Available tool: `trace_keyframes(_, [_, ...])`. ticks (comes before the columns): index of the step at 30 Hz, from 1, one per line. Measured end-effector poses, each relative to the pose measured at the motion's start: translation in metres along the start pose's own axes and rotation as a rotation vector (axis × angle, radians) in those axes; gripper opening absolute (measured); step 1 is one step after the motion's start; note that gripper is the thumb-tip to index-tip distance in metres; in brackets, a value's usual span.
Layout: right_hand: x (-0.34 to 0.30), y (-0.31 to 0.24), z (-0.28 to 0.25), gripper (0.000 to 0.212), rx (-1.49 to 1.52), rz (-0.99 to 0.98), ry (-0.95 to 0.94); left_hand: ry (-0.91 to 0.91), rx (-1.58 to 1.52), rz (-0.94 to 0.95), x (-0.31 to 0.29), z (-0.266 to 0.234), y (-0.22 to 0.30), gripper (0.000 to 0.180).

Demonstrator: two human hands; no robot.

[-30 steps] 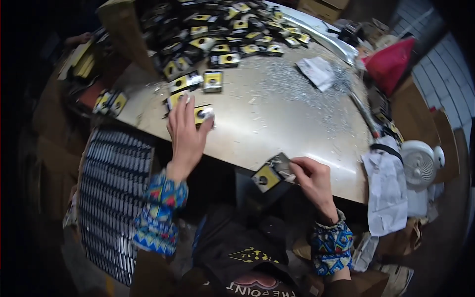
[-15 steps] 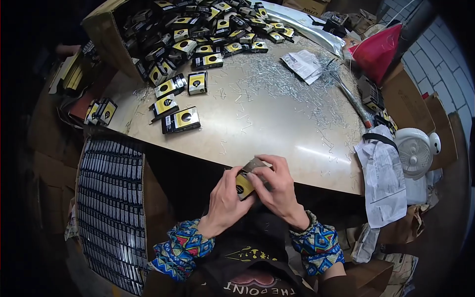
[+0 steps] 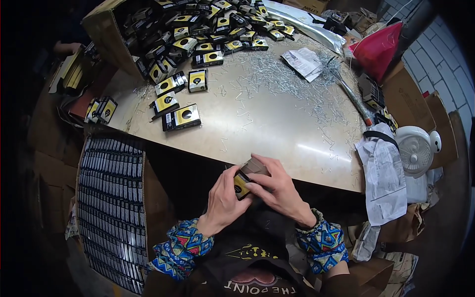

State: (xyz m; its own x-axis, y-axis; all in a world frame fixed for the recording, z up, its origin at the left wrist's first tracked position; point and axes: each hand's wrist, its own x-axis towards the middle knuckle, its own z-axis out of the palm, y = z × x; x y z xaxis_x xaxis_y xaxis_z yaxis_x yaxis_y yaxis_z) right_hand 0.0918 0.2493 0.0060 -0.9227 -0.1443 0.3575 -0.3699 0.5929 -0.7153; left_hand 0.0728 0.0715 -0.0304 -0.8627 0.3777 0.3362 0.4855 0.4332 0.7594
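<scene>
A: Hands first. What is each one on?

B: Both on one small black-and-yellow box (image 3: 246,177), held at the near edge of the table (image 3: 277,123), in front of the chest. Left hand (image 3: 225,198) cups it from below and the left, fingers closed round it. Right hand (image 3: 277,185) lies over the top and right side, fingers pressed onto it.

A: How much of the box shows?

B: Little. A yellow face with a dark round mark, and a brownish flap or upper panel. The rest is under the fingers. Cannot tell whether the flap is open or shut.

A: Around it?

B: Metal tabletop, strewn with small wire staples (image 3: 292,79), too fine to count. One like box (image 3: 182,118) lies flat to the far left, well apart from the hands, others beyond it. A heap of the same boxes (image 3: 208,24) spills from a cardboard carton (image 3: 106,34) at the far left corner; the carton's top is cut off by the rim.

A: Off the table?

B: Lower left, a carton of packed boxes in tight rows (image 3: 111,198), its near end lost in shadow. Right side: a white fan (image 3: 415,151), a printed paper sheet (image 3: 383,178) hanging over the edge, a red bag (image 3: 378,47) further back. The picture's corners are black.
</scene>
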Motion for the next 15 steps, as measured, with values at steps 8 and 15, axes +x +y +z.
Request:
trace_keyframes(8, [-0.005, 0.003, -0.003, 0.037, 0.554, 0.366, 0.048, -0.038, -0.195, -0.087, 0.003, -0.001, -0.002, 0.079])
trace_keyframes(15, [-0.015, 0.007, -0.008, 0.019, 0.690, 0.557, -0.108, -0.091, -0.159, -0.066, -0.003, -0.001, -0.009, 0.087])
